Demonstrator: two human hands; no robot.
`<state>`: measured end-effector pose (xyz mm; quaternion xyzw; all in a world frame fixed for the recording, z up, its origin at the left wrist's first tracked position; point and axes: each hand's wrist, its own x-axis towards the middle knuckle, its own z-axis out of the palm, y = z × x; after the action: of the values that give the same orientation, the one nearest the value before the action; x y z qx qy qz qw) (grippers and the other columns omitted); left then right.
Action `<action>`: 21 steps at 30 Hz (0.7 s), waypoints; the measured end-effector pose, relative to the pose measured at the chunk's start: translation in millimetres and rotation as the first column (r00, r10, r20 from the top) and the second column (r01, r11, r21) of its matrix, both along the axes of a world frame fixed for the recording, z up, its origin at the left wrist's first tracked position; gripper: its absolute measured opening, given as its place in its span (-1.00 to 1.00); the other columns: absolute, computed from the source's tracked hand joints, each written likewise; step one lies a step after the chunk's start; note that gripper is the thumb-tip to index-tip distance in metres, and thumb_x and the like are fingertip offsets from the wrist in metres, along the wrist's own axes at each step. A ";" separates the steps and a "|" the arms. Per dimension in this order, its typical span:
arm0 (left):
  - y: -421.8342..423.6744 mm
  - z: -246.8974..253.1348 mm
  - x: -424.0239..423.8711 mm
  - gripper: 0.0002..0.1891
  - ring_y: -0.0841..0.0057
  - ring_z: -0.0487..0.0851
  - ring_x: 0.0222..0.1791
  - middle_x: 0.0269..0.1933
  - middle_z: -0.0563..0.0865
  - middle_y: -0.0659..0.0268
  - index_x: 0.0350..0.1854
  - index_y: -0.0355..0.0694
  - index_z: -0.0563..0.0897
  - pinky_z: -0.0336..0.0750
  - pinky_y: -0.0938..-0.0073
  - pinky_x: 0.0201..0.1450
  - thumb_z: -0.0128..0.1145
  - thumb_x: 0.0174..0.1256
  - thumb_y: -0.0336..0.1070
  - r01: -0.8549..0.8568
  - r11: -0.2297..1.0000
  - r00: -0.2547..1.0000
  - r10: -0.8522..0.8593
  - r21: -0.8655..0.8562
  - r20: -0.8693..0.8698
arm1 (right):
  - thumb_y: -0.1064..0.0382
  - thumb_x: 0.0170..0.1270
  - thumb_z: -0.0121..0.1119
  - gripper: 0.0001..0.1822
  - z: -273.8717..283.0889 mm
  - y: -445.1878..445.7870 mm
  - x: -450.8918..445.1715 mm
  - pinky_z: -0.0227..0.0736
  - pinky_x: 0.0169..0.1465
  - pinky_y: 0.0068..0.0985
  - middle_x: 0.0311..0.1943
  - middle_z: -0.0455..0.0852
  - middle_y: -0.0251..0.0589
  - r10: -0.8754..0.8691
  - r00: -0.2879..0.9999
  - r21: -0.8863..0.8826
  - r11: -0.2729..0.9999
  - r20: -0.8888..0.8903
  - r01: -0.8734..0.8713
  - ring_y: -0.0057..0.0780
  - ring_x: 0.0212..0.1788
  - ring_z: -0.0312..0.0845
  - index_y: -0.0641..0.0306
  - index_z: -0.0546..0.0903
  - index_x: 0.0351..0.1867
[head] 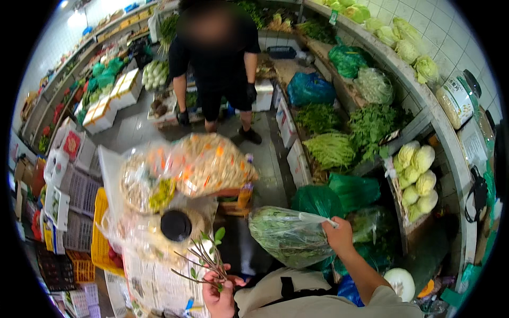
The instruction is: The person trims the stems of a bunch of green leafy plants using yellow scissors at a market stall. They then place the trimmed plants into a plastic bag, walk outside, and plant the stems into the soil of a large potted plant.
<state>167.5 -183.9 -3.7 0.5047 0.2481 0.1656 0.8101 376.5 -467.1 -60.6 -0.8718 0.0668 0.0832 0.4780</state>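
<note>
My left hand (220, 292) grips a small bunch of woody twigs (204, 258) with a few green leaves, above newspaper sheets (159, 278). My right hand (338, 236) holds the gathered neck of a clear plastic bag (290, 238) stuffed with leafy greens. The bag hangs to the left of that hand, beside green plastic bags (318, 198). Close to the twigs stands a jar with a black lid (175, 225). Past the jar lies a large clear bag of pale sliced food with orange pieces (216, 163).
A person (214, 59) in dark clothes and black gloves stands in the aisle ahead. Right-hand shelves carry leafy bundles (330, 151), pale cabbages (417, 175) and a labelled plastic jar (457, 99). At left are a yellow crate (101, 234), stacked plastic crates (81, 210) and white foam boxes (101, 115).
</note>
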 end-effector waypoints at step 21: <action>-17.3 -40.0 345.5 -0.70 0.31 0.75 -0.01 0.22 0.63 0.11 0.13 -0.23 0.43 0.72 0.18 0.06 0.10 0.47 -0.63 0.122 0.987 0.993 -0.121 -0.110 0.010 | 0.28 0.29 0.40 -0.73 -16.6 27.2 270.1 0.18 -0.44 -0.48 -0.59 0.50 -0.45 -0.004 0.983 0.198 0.979 -0.182 0.041 -0.69 -0.50 0.30 0.32 0.58 -0.49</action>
<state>513.1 -201.2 -43.6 0.4732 0.2244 0.1029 0.8456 646.6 -439.9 -77.2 -0.8071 0.1111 0.1629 0.5565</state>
